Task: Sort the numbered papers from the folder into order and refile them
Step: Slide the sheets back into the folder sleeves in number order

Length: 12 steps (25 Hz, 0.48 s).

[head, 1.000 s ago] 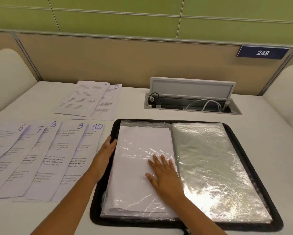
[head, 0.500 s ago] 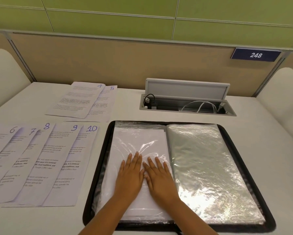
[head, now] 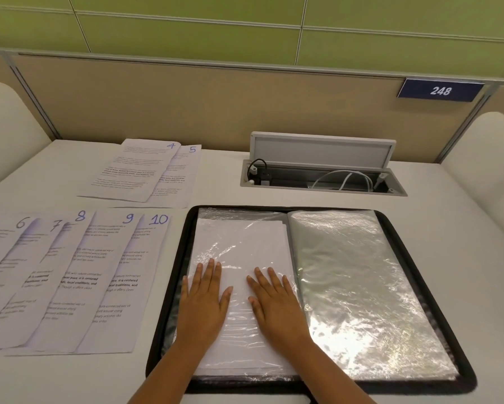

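On white desk [head: 463, 258] the folder [head: 396, 237] lies open. We press left hand [head: 204, 304] and right hand [head: 277, 304] flat, fingers straight, gripping nothing, smoothing the sleeve [head: 242, 246] outward before filing paper 4 [head: 134, 170].

We see the black-edged zip folder [head: 431, 266] lying open and flat on the worktop, its clear plastic sleeves spread left and right. The left sleeve [head: 242, 246] holds white sheets, blank side up; the right sleeve [head: 358, 287] looks shiny and grey. Left of the folder, five white printed papers numbered 6 to 10 [head: 99, 275] overlap in a fanned row. Behind them, papers 4 and 5 [head: 145, 170] overlap, tilted slightly.
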{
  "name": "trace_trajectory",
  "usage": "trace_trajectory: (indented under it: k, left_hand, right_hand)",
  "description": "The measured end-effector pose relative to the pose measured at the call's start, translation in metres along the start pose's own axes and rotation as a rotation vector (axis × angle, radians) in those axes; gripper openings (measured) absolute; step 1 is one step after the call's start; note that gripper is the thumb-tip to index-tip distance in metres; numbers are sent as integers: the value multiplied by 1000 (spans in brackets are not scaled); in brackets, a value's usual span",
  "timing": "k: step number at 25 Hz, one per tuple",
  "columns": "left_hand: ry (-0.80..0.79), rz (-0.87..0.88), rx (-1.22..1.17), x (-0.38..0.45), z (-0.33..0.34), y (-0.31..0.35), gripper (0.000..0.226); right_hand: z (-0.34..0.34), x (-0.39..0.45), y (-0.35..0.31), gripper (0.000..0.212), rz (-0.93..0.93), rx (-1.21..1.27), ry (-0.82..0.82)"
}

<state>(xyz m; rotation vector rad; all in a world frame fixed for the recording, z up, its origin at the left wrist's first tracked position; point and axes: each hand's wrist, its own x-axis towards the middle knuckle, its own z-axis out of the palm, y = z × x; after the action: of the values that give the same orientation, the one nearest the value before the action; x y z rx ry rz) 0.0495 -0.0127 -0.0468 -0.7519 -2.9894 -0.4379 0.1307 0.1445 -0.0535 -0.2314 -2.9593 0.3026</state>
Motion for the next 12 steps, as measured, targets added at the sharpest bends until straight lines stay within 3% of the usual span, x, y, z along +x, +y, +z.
trace_trajectory:
  k: [12]
  left_hand:
    - [43,5,-33,-2,6,3,66]
  right_hand:
    - [-1,-1,4,52,-18,15,14]
